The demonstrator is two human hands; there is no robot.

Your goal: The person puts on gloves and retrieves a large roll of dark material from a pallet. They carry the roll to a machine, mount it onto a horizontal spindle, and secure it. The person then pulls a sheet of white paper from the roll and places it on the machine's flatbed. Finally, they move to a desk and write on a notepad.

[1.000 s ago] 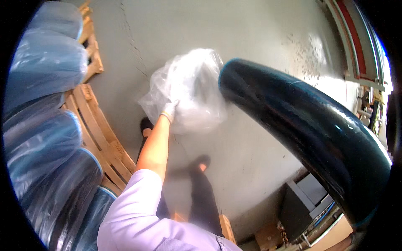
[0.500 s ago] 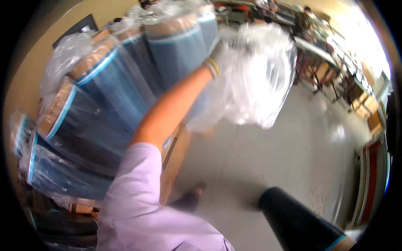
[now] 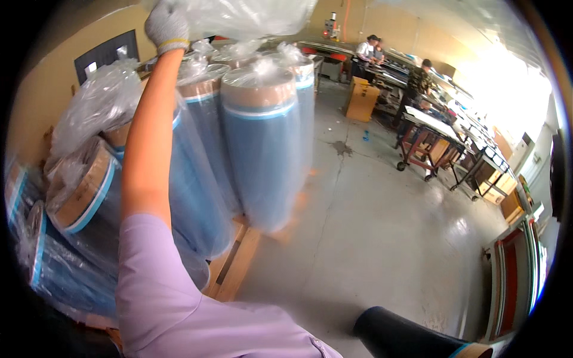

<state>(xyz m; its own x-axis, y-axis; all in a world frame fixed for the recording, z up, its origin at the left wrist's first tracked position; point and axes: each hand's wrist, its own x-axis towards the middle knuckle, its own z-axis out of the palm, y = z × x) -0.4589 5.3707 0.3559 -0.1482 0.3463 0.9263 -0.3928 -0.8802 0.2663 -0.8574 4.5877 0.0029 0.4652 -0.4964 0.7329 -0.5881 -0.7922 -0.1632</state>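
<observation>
My left hand [image 3: 167,27], in a grey knit glove with a yellow cuff edge, is raised at the top of the view. It grips a large crumpled clear plastic bag [image 3: 250,17], which spreads to the right and runs out of the picture. Below the bag stand several big blue rolls [image 3: 262,155] in clear plastic wrap, with brown top ends and light blue tape bands. My left arm crosses in front of some of them. My right hand is out of the picture.
The rolls stand on a wooden pallet [image 3: 239,262]. A dark roll [image 3: 406,334] without visible wrap lies at the lower right. Farther off are a wheeled table [image 3: 433,125], a cardboard box [image 3: 362,98] and a few people [image 3: 421,80] at workbenches. Framed panels [image 3: 507,286] lean at the right.
My left hand has swung up and to the left with the plastic bag, away from the floor side. The view has shifted too, showing more of the rolls and the room.
</observation>
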